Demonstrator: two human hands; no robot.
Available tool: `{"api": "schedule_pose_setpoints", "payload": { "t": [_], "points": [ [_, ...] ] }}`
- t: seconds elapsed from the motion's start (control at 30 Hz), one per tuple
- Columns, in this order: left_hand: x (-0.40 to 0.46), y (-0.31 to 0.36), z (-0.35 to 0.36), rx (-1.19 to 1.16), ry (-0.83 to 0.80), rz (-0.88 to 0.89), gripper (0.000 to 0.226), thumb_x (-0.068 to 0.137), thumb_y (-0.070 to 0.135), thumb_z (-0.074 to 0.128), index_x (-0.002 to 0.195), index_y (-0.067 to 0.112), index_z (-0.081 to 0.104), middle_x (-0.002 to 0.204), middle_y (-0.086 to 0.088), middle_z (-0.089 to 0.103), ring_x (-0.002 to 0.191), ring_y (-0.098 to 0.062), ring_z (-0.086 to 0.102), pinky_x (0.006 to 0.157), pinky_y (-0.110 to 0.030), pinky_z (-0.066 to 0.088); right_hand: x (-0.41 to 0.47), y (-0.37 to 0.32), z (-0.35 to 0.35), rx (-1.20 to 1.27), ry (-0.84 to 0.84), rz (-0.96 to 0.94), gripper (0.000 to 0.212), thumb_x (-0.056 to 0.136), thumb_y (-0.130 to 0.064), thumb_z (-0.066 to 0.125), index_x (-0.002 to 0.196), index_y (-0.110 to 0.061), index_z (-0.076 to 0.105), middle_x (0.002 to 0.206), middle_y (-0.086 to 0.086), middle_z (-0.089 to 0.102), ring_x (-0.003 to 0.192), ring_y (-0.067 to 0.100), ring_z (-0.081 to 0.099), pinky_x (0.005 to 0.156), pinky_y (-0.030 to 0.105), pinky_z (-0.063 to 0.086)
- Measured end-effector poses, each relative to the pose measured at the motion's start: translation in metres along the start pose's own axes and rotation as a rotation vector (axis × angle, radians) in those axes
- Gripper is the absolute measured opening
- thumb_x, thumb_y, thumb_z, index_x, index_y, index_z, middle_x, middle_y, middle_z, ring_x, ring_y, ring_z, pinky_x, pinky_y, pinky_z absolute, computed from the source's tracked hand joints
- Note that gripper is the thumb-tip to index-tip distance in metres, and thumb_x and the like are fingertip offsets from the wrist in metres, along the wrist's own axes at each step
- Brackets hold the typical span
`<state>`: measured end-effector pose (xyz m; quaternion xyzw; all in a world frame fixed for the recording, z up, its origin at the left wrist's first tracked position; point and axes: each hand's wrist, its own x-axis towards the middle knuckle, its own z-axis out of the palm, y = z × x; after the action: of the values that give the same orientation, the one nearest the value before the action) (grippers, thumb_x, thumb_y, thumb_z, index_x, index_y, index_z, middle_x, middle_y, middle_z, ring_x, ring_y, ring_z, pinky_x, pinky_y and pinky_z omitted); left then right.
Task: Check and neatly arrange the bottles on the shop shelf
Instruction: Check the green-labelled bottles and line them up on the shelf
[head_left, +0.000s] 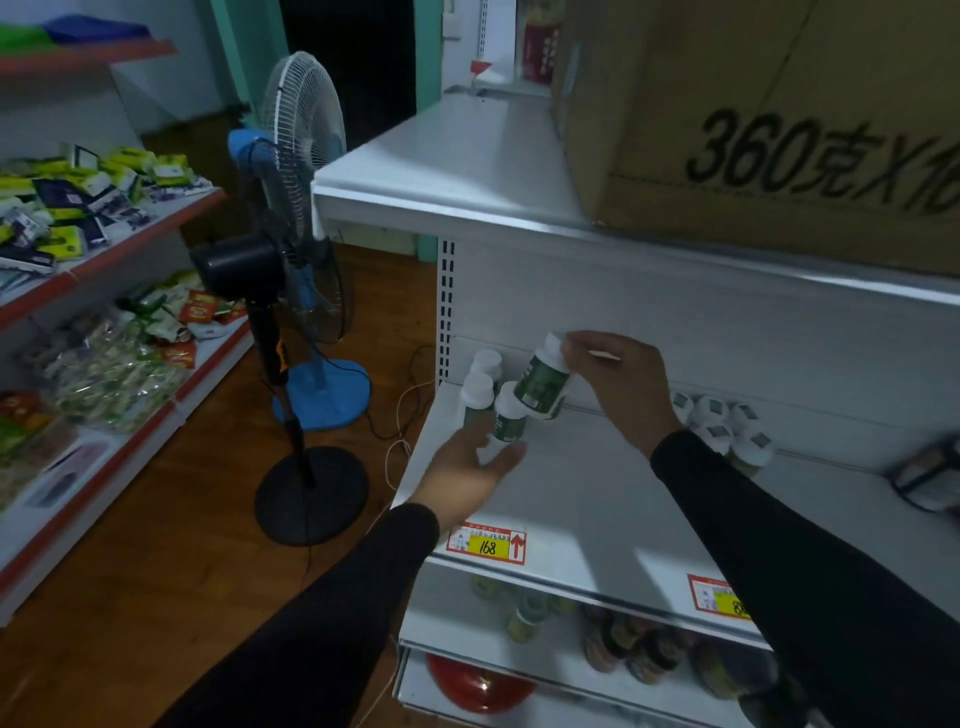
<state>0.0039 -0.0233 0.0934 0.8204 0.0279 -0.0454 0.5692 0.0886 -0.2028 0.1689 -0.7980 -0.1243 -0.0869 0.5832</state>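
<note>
On the white shelf, at its left end, stand white-capped bottles with green labels. My right hand grips one green-label bottle by its cap and holds it tilted above the shelf. My left hand is wrapped around a smaller bottle that leans against the tilted one. Two more bottles stand upright behind, near the shelf's back corner. A cluster of white-capped bottles sits further right, partly hidden by my right forearm.
A cardboard box sits on the shelf above. Jars fill the lower shelf, with price tags on the edge. Two standing fans are on the wooden floor to the left, beside shelves of packets.
</note>
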Motion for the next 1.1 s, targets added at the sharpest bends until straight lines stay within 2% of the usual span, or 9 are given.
{"api": "schedule_pose_setpoints", "payload": {
  "t": [0.13,0.27,0.4,0.5,0.57,0.67,0.77,0.97,1.1],
  "points": [
    [-0.005,0.036,0.006,-0.261,-0.032,0.029,0.039,0.088,0.050,0.062,0.125,0.041,0.054,0.126,0.009,0.063,0.117,-0.013,0.058,0.106,-0.040,0.043,-0.017,-0.008,0.000,0.130,-0.038,0.042,0.016,0.087,-0.019,0.074,0.083,-0.035,0.077,0.092,-0.013,0.076,0.092,0.008,0.069,0.093,0.040,0.056],
    [-0.014,0.051,0.010,-0.385,-0.055,-0.006,0.018,0.091,0.034,0.064,0.109,0.034,0.059,0.121,-0.002,0.065,0.111,-0.022,0.062,0.105,-0.042,0.048,-0.033,-0.013,-0.001,0.243,-0.059,0.127,0.016,0.092,-0.013,0.067,0.089,-0.027,0.075,0.094,-0.006,0.075,0.092,0.013,0.067,0.097,0.046,0.052],
    [-0.023,0.053,0.014,-0.389,0.013,0.039,0.018,0.086,0.025,0.072,0.102,0.030,0.064,0.107,0.000,0.071,0.105,-0.025,0.065,0.098,-0.044,0.053,-0.045,-0.016,-0.002,0.322,-0.080,0.174,0.016,0.096,-0.016,0.060,0.097,-0.025,0.074,0.104,0.003,0.073,0.098,0.020,0.063,0.094,0.044,0.052],
    [-0.029,0.057,0.019,-0.387,0.083,0.048,0.038,0.080,0.020,0.080,0.112,0.022,0.059,0.104,0.002,0.069,0.097,-0.020,0.066,0.088,-0.035,0.057,-0.054,-0.019,-0.001,0.342,-0.113,0.205,0.017,0.099,-0.021,0.056,0.111,-0.025,0.068,0.118,0.005,0.069,0.107,0.019,0.066,0.083,0.025,0.056],
    [-0.032,0.059,0.020,-0.392,0.114,0.062,0.052,0.077,0.019,0.083,0.120,0.018,0.055,0.105,0.003,0.067,0.095,-0.014,0.067,0.082,-0.025,0.056,-0.060,-0.018,-0.001,0.320,-0.176,0.213,0.023,0.099,-0.026,0.056,0.121,-0.030,0.062,0.122,0.004,0.065,0.110,0.017,0.065,0.078,0.020,0.055],
    [-0.034,0.060,0.023,-0.374,0.116,0.110,0.055,0.074,0.017,0.085,0.120,0.018,0.053,0.106,0.001,0.068,0.097,-0.013,0.067,0.084,-0.026,0.056,-0.066,-0.017,-0.002,0.272,-0.223,0.214,0.037,0.095,-0.030,0.062,0.131,-0.035,0.054,0.120,0.002,0.064,0.108,0.015,0.065,0.083,0.024,0.056],
    [-0.037,0.062,0.021,-0.350,0.102,0.130,0.057,0.075,0.018,0.084,0.122,0.018,0.052,0.109,0.000,0.067,0.099,-0.013,0.066,0.086,-0.027,0.056,-0.068,-0.018,-0.002,0.327,-0.207,0.226,0.043,0.093,-0.023,0.066,0.134,-0.028,0.054,0.118,0.008,0.067,0.104,0.019,0.068,0.082,0.026,0.057],
    [-0.041,0.061,0.016,-0.452,-0.033,0.063,0.038,0.088,0.014,0.070,0.117,0.030,0.051,0.117,-0.004,0.063,0.110,-0.021,0.062,0.098,-0.038,0.053,-0.072,-0.015,-0.004,0.530,-0.238,0.281,0.035,0.097,-0.011,0.057,0.132,-0.014,0.057,0.117,0.011,0.071,0.108,0.029,0.068,0.088,0.033,0.055],
    [-0.041,0.057,0.019,-0.358,0.040,0.093,0.055,0.082,0.016,0.078,0.129,0.022,0.050,0.117,-0.003,0.065,0.104,-0.017,0.064,0.093,-0.031,0.054,-0.075,-0.017,-0.004,0.456,-0.253,0.286,0.028,0.100,-0.017,0.051,0.127,-0.020,0.060,0.117,0.004,0.071,0.106,0.021,0.069,0.082,0.025,0.055]
  ]
}}
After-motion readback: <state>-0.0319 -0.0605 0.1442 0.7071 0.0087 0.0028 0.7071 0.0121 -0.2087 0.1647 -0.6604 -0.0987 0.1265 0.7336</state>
